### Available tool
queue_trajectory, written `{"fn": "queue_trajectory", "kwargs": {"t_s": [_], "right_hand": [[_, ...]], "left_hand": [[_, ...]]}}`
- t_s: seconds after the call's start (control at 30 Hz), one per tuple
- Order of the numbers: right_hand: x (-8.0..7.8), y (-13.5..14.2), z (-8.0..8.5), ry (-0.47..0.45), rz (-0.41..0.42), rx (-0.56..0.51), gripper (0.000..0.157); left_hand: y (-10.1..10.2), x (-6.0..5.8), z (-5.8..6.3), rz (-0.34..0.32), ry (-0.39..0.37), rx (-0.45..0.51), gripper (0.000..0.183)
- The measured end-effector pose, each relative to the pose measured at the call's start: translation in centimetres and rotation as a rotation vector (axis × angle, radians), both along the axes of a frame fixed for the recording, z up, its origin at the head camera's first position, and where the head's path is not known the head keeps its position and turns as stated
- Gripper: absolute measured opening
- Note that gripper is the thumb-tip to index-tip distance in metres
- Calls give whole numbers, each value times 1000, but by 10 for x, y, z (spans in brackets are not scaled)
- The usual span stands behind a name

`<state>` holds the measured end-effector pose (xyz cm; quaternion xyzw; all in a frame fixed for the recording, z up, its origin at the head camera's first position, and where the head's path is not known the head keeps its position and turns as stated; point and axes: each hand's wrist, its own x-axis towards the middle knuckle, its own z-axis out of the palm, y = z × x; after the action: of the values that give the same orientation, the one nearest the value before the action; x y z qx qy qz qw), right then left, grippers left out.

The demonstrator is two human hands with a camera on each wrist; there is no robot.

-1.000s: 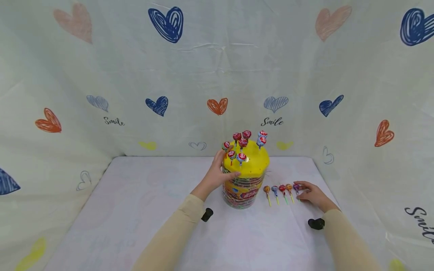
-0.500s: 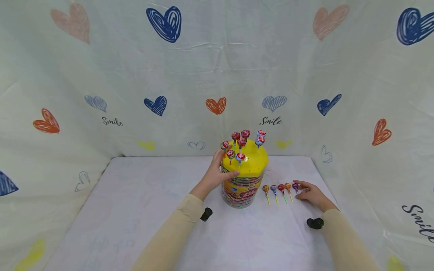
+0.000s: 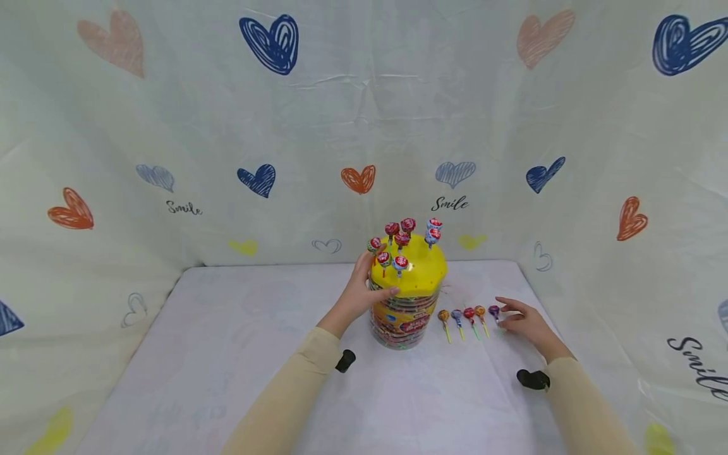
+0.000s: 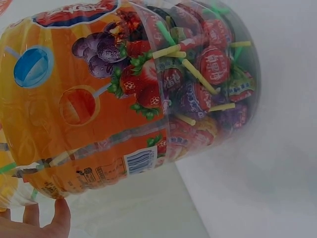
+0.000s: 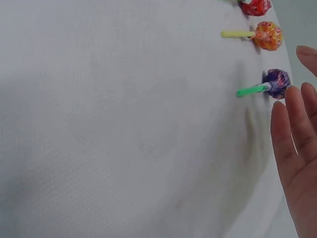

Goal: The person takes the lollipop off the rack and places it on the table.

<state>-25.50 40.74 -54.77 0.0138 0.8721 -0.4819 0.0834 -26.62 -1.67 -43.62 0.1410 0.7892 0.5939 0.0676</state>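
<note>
On the bench point(image 3: 244, 354), nearer its right edge than left, your left hand point(image 3: 357, 296) grips the tub point(image 3: 405, 313), maybe to steady it, and your right hand point(image 3: 526, 323) is spread beside the purple lollipop point(image 3: 494, 310)

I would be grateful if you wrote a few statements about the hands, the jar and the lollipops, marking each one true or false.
1. The left hand holds the clear, round plastic jar at its bright yellow lid. True.
2. The bright yellow lid is bare. False: several round, wrapped lollipops stand on it.
3. Five lollipops lie in a row on the white-covered table. True.
4. The right hand grips the jar. False: it is beside the purple-wrapped lollipop with a green stick.
5. That purple-wrapped lollipop lies at the row's end nearest the jar. False: it lies at the farthest end.
6. More wrapped lollipops show through the jar's clear wall. True.
</note>
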Motion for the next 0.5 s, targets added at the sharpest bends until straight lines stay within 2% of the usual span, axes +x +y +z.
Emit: {"fn": "queue_trajectory", "kwargs": {"t_s": [0.13,0.23,0.37,0.5], "right_hand": [[5,-10,16,59,19,3,61],[14,-28,42,86,38,-30,60],[18,-47,62,130,65,-89,59],[16,-60,68,179,87,-139,57]], "left_hand": [[-1,0,1,1,-15,11,90],[-1,1,2,2,-18,11,91],[-1,1,3,2,-13,6,90],[-1,1,2,-2,10,-2,88]]}}
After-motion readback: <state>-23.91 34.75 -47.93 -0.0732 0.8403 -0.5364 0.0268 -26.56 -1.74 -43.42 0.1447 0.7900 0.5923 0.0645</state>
